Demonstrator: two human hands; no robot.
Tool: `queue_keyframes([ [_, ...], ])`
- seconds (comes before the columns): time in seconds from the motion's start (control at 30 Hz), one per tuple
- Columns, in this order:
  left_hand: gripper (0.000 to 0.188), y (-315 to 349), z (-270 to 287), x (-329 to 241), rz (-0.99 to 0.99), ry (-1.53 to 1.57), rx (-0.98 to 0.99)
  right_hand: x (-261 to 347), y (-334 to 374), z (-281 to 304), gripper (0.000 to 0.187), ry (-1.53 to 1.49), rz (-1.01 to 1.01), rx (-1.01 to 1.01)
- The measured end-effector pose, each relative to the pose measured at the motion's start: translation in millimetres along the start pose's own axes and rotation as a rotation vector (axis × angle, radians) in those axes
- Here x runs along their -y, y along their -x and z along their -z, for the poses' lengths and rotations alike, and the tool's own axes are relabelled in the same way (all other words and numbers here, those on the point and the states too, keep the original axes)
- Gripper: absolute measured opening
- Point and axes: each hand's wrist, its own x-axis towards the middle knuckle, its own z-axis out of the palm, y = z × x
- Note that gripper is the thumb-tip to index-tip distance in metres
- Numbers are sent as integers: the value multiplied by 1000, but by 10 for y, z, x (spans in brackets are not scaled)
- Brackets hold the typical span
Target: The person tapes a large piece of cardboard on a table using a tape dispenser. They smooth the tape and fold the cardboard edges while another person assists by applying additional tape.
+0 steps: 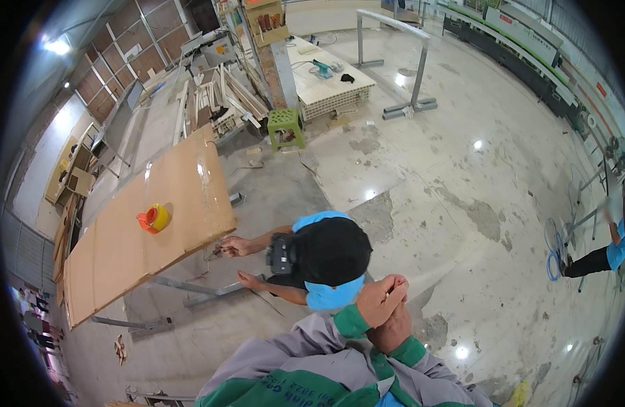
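My left hand (pixel 380 302) and my right hand (pixel 392 330) are closed and pressed together in front of my chest. Whatever lies between their fingers, if anything, is hidden. Just beyond and to the left, a co-worker in a blue shirt and black cap (pixel 336 249) bends low, a black camera-like device (pixel 281 254) at the cap's front. That person's hands reach toward the edge of a large cardboard-covered panel (pixel 149 237); a small item in the farther one is too small to name. On the panel sits a roll of yellow tape with an orange part (pixel 153 218).
Metal stand legs (pixel 183 285) support the panel. Farther off are a green plastic stool (pixel 286 129), a stack of pale boards (pixel 333 95) with tools on top, and an upright metal frame (pixel 417 74). Another person (pixel 600 258) is at the far right near a blue hose (pixel 553 254).
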Motion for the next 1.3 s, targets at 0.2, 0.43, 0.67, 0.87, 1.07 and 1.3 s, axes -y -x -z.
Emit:
queue_keyframes([
  [0.2, 32, -827, -440, 200, 92, 87, 46, -687, -270, 297, 78, 98, -28, -45],
  [0.43, 36, -2385, -541, 550, 108, 138, 32, -1834, -1334, 502, 89, 53, -145, 17],
  [0.67, 40, -3752, -58, 669, 90, -4, -54, -2545, -2761, 791, 65, 108, 27, 252],
  [0.87, 37, -4257, 568, 880, 200, 120, -470, -2734, -3956, 423, 63, -36, 210, 506],
  [1.07, 37, -4710, 1239, 1203, 84, -74, -795, -2838, -5037, -35, 62, -135, 548, 592],
  [1.3, 38, -6333, 2203, 1254, 170, 101, -747, -3429, -6791, -400, 68, -106, 639, 527],
])
